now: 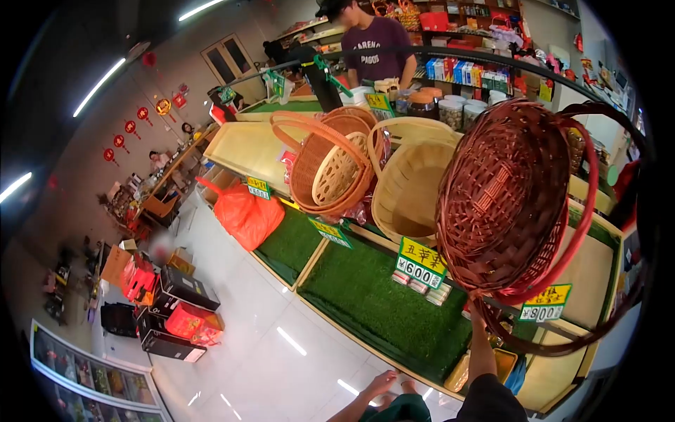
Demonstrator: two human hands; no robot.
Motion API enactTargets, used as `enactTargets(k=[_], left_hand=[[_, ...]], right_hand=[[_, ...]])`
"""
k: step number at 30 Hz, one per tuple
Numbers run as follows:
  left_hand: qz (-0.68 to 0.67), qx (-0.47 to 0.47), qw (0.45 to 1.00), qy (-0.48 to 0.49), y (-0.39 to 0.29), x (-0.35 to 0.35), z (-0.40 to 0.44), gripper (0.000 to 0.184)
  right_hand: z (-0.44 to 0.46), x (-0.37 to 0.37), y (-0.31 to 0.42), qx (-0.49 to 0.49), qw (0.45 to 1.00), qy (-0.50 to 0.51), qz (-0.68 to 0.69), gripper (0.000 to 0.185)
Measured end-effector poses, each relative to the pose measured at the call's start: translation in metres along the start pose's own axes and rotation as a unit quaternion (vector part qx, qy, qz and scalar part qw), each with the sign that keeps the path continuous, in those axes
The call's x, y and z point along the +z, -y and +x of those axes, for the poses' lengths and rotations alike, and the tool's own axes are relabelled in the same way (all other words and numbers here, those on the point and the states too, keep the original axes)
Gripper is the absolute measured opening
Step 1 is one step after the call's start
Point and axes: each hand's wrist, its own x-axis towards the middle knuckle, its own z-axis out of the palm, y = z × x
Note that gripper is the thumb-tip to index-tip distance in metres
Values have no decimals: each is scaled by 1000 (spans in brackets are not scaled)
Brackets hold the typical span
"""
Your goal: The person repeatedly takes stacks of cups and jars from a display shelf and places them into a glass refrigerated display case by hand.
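Large dark red-brown woven baskets (503,190), with a bright red handle beside them, stand tilted at the right. My right hand (476,309) reaches up to their lower edge, its fingers mostly hidden behind the rim. My left hand (382,383) hangs low over the floor near the display's front edge, fingers curled; whether it holds anything is too small to tell. Left of the dark baskets are a pale wooden basket (415,186) and an orange-brown wicker basket (306,172) with a lighter woven piece inside.
Green-lined display bins (380,302) carry price signs (420,262). A red plastic bag (247,214) lies on the display's left part. Behind stand jars (450,111) and a person in a purple shirt (380,53). Boxes (186,288) are stacked on the tiled floor at left.
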Motion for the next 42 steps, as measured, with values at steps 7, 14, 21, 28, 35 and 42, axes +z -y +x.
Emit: enactTargets(k=[7, 14, 21, 28, 35, 42], left_hand=[[44, -163, 984, -52, 68, -13, -10, 33], [-7, -178, 975, -131, 76, -27, -33, 39], [-62, -185, 963, -188, 83, -4, -73, 38], [-124, -201, 936, -260, 106, 22, -160, 39], [-236, -240, 858, -389, 191, 77, -287, 42], [-470, -228, 719, -459, 278, 136, -434, 41]], right_hand=[[-39, -20, 57, 58, 982, 135, 120, 76], [-139, 11, 28, 79, 992, 18, 95, 81], [-209, 38, 16, 51, 996, 58, 53, 85], [-197, 58, 44, 222, 972, 79, -12, 95], [-306, 30, 97, 182, 942, 110, 260, 84], [-486, 66, 19, -81, 881, 296, 359, 81]])
